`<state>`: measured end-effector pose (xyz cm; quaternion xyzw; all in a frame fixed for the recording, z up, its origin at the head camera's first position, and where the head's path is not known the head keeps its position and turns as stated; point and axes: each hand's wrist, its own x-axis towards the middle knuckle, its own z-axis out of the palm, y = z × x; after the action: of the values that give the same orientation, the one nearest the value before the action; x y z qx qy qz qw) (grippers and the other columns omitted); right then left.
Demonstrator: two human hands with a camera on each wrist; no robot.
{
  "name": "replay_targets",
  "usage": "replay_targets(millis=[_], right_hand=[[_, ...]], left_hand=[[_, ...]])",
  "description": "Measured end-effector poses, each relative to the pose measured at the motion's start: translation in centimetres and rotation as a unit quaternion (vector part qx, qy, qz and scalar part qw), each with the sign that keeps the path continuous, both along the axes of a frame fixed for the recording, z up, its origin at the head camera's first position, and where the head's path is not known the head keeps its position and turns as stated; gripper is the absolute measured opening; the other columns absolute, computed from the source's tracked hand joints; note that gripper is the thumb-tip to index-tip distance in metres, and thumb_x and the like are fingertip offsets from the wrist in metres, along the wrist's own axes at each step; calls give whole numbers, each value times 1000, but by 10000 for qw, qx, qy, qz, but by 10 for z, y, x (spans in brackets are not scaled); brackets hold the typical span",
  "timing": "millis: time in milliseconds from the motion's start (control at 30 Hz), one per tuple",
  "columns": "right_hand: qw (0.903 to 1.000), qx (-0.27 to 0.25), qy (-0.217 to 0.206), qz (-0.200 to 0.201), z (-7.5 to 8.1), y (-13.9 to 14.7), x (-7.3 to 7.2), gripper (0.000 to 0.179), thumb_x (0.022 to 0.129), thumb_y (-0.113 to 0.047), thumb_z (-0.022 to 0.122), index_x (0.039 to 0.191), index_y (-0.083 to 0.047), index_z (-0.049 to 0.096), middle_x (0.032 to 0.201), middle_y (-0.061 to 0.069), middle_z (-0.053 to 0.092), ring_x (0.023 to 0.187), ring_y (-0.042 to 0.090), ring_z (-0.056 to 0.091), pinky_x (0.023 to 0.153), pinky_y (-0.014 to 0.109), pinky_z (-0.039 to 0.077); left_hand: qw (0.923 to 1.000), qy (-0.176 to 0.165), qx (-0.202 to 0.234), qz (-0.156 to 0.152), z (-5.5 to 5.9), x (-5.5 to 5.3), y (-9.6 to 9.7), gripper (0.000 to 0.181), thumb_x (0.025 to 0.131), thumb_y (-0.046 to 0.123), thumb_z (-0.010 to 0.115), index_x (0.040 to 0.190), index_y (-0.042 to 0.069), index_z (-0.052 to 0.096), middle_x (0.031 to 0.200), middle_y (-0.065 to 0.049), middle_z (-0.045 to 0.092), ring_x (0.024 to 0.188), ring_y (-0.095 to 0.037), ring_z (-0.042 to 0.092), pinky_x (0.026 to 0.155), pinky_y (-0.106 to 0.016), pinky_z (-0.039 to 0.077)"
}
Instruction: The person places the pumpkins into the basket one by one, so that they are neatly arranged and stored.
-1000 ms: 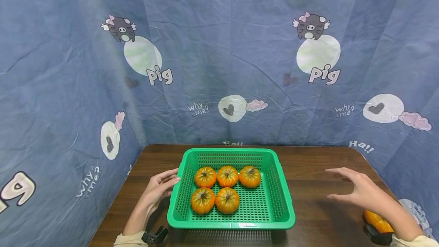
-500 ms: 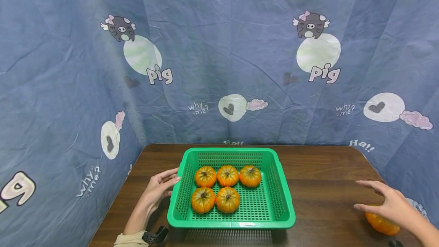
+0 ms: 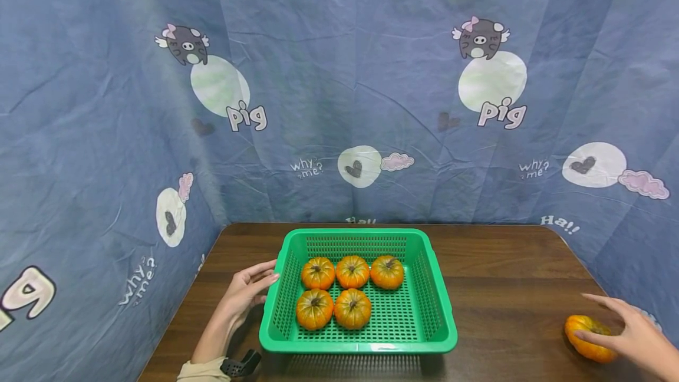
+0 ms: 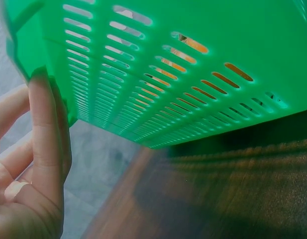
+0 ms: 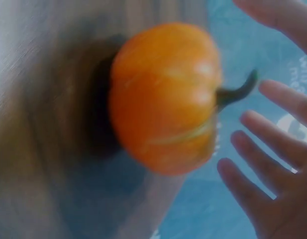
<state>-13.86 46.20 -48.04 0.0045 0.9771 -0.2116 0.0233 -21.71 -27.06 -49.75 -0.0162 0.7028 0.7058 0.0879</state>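
Note:
Several small orange pumpkins (image 3: 352,309) sit in the green plastic basket (image 3: 358,348), three along its back row and two in front. My left hand (image 3: 241,293) is at the basket's left side, its fairly straight fingertips touching the rim; the left wrist view has the fingers against the basket's outer wall (image 4: 213,30). At the far right, another pumpkin (image 3: 580,324) rests on the table. Over it my right hand (image 3: 636,332) spreads its thumb and fingers, holding nothing. The right wrist view shows that pumpkin's dark curved stem (image 5: 238,93) close to the fingertips.
The brown wooden table (image 3: 504,287) carries the basket and the single pumpkin. A blue cloth curtain (image 3: 355,75) with pig prints hangs behind the table and along both sides. A black strap (image 3: 241,364) circles the left wrist.
My right hand has travelled right and toward the front, from beside the basket to over the lone pumpkin, which now shows more fully. The left hand and basket have stayed put.

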Motion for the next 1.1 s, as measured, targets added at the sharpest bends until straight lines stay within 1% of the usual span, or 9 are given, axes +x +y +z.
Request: replay_targets(millis=[67,200,267,400,567,800,933,1067,1100], right_hand=[[10000,-22,22,-29,-4,4,1,91,89,-46,80,142,18,43,137,52,41,114,69,49,77,64,55],[9995,-262,-116,-115,-10,8,4,93,90,-42,80,143,22,38,139,53,37,117,69,49,82,65,55],[9986,-455,-219,-149,-13,9,6,94,91,-39,80,144,24,35,140,54,36,119,68,51,84,62,57],[9974,-593,-241,-346,-18,8,10,95,91,-43,79,144,23,35,140,52,40,119,66,51,83,61,58],[9969,-534,-271,-519,-23,8,13,94,91,-48,77,143,21,40,140,50,40,119,67,50,83,62,58],[9924,-756,-680,-688,-28,8,15,98,92,-51,75,146,21,35,144,51,34,123,68,44,85,60,58],[9913,-849,-736,-692,-29,8,16,95,93,-50,75,146,19,35,141,52,38,115,60,56,80,50,62],[9886,-960,-882,-758,-29,7,15,98,93,-51,73,148,18,31,139,52,38,110,52,61,77,43,61],[9876,-999,-919,-791,-29,6,15,99,94,-52,73,148,19,30,139,52,38,110,52,61,78,44,61]], left_hand=[[10000,2,10,-6,0,0,0,59,100,15,70,151,-1,48,109,5,69,89,-8,71,70,-25,63],[10000,6,23,-5,0,0,0,59,100,15,70,151,-1,48,109,5,70,89,-8,71,70,-26,63],[10000,-7,20,-2,0,0,0,59,100,15,70,152,-1,48,109,5,70,89,-8,71,71,-26,63],[10000,-21,17,-8,0,1,0,59,100,16,70,152,-1,48,110,5,69,89,-8,71,71,-26,63],[10000,-20,31,-23,1,1,0,59,100,16,70,152,-1,48,109,5,69,89,-8,71,70,-26,63],[10000,8,54,-18,2,1,1,59,100,15,70,151,-2,48,108,5,70,88,-8,71,69,-25,63],[10000,4,42,-1,3,2,1,58,100,15,70,151,-2,48,109,5,69,87,-7,70,69,-24,62],[10000,-10,28,5,3,2,1,58,100,15,70,151,-1,48,109,5,69,87,-7,70,68,-24,62],[10000,-12,24,8,2,2,1,59,100,15,70,151,-1,49,109,5,69,87,-8,70,68,-24,62]])
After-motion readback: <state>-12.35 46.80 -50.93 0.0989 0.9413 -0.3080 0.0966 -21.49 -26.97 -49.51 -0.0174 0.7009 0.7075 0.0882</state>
